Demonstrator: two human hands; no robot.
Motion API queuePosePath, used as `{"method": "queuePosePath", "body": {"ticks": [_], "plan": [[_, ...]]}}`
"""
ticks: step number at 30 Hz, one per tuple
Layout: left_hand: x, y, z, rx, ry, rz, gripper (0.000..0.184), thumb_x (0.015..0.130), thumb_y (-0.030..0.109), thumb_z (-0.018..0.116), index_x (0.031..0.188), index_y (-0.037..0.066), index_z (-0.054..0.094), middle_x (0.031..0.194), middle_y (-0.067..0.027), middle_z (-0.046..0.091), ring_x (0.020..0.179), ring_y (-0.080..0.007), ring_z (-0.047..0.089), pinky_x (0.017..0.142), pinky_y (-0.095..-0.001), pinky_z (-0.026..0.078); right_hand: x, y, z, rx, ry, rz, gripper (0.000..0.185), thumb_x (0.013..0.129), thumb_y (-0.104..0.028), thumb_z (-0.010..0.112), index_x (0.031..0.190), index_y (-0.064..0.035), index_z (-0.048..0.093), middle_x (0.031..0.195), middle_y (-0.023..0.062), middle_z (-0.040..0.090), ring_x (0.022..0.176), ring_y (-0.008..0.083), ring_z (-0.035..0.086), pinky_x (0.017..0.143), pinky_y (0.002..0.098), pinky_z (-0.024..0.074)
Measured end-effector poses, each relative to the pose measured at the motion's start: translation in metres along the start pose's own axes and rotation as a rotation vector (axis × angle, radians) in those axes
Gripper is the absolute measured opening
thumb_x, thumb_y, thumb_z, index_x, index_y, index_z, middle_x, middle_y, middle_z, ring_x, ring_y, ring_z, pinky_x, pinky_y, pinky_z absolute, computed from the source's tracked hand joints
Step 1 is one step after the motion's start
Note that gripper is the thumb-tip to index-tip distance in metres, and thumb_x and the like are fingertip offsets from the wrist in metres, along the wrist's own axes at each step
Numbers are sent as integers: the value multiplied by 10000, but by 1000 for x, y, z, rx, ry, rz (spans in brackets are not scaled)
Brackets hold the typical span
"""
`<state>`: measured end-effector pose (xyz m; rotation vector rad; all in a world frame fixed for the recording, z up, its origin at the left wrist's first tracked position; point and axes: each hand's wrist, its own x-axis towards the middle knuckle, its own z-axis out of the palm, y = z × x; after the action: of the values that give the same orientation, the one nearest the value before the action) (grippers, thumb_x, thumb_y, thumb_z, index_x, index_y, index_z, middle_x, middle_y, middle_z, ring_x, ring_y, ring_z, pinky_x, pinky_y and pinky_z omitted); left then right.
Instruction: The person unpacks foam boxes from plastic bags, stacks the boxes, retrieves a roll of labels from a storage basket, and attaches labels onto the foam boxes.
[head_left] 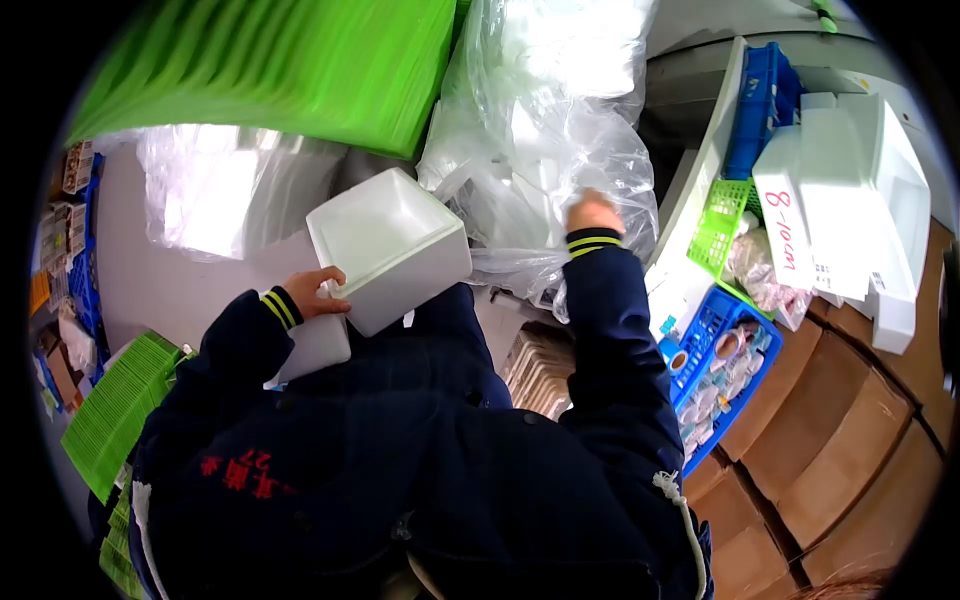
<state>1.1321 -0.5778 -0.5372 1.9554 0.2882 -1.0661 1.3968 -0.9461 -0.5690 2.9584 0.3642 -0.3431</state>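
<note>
A white foam box [395, 245] with a hollow top sits tilted in front of my body, near my lap. My left hand [318, 292] grips its left side, thumb and fingers bent against the wall. Just under that hand is another white foam piece [318, 345], partly covered by my sleeve. My right hand [594, 212] is smeared by motion at a large clear plastic bag [530, 150], which has white foam pieces inside. Whether its fingers hold the plastic cannot be made out.
Bright green ribbed crates [270, 70] rise at the back left, beside clear plastic sheeting [200, 190]. At right stand a blue basket [735, 365] of small items, a green basket [718, 225], foam boxes [840, 190] marked "8-10cm" and brown cartons [830, 430]. More green crates [120, 405] are at left.
</note>
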Motion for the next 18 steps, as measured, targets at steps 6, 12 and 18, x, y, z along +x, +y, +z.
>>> {"method": "queuePosePath", "body": {"ticks": [6,12,18], "plan": [[23,27,8,-31,-25,-127,416,705,407,702,978,146,527,826,-115,607,808,-235,600,747,-336,464,44,-56,157,351,-595,-138,358,740,-179,540,1092,-121,572,1058,164,589,1002,324,558,877,378,438],[37,17,27,-78,1,-160,460,691,458,691,1009,186,501,824,-165,611,824,-337,597,752,-381,458,112,-18,206,377,59,-135,395,791,-81,449,1178,-139,497,1056,126,567,1026,317,515,864,395,429],[52,13,50,-76,-2,-234,462,697,470,678,1036,216,494,853,-160,620,833,-356,594,751,-399,460,151,-72,249,-119,-714,-527,292,818,-123,432,1070,-135,577,1012,78,589,1033,281,510,877,392,412]]}}
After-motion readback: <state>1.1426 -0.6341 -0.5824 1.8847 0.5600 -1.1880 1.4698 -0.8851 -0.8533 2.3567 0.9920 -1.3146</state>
